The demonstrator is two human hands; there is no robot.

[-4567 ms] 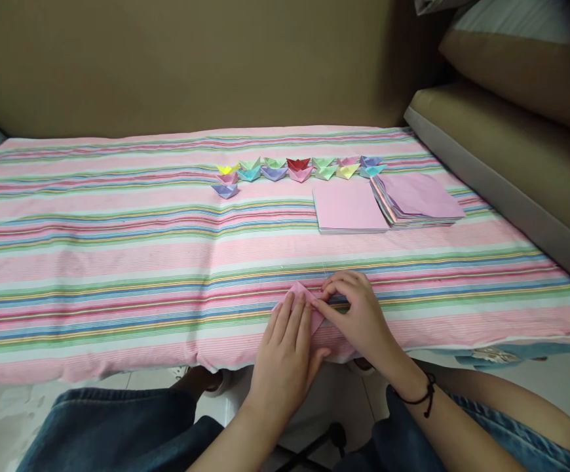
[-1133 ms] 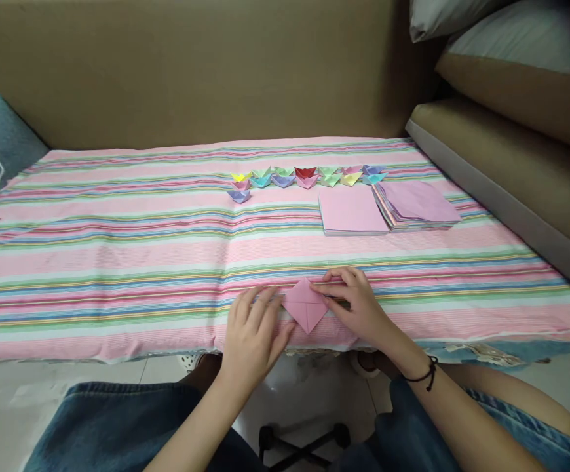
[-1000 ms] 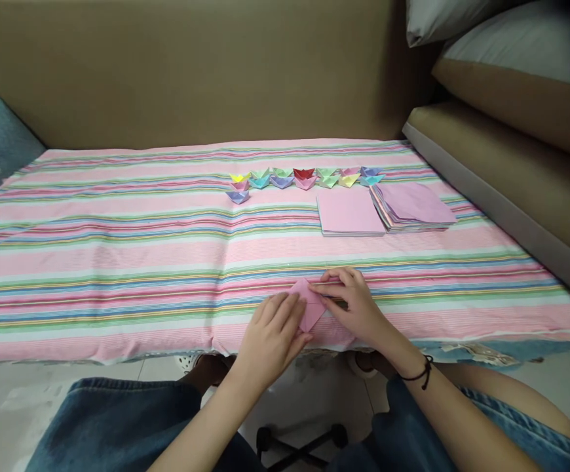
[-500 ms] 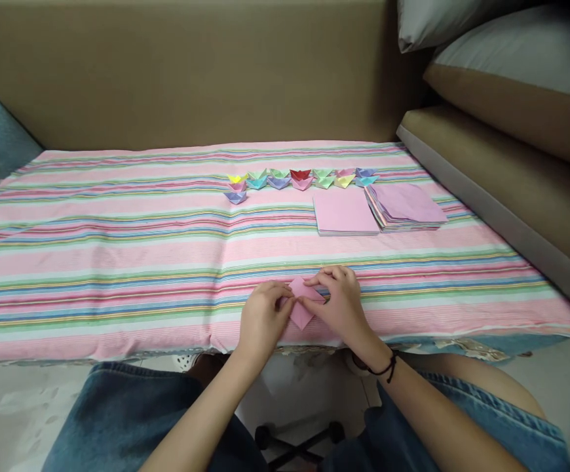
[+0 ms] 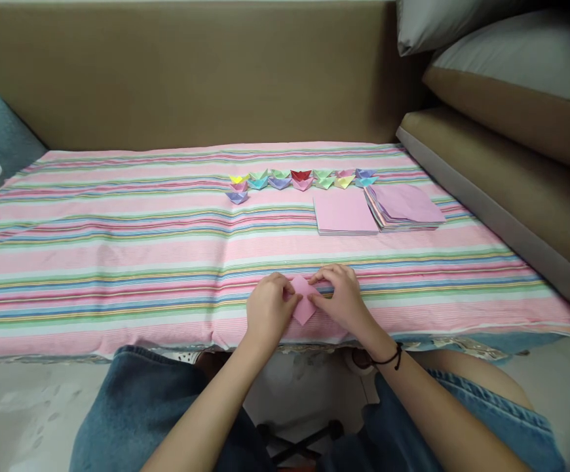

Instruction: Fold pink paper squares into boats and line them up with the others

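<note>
A pink sheet of origami paper (image 5: 304, 308), folded to a small diamond, lies near the front edge of the striped cloth. My left hand (image 5: 271, 307) pinches its left side between thumb and fingers. On the opposite side, my right hand (image 5: 340, 295) grips the right corner, thumb toward me and fingertips at the upper edge. Both hands rest low over the cloth, and the fingers cover the paper's side corners. Farther back, several small folded paper boats (image 5: 301, 180) in many colours stand in rows.
Two stacks of square paper lie right of centre: a neat pink stack (image 5: 346, 211) and a looser lilac-topped stack (image 5: 407, 204). The striped cloth (image 5: 157, 252) covers the seat. Cushions (image 5: 501, 170) pile up at the right, and a brown backrest (image 5: 191, 72) rises behind.
The folded pink paper looks narrower at its right side. My left hand has shifted slightly right, and the right fingers have moved a little along the paper's edge.
</note>
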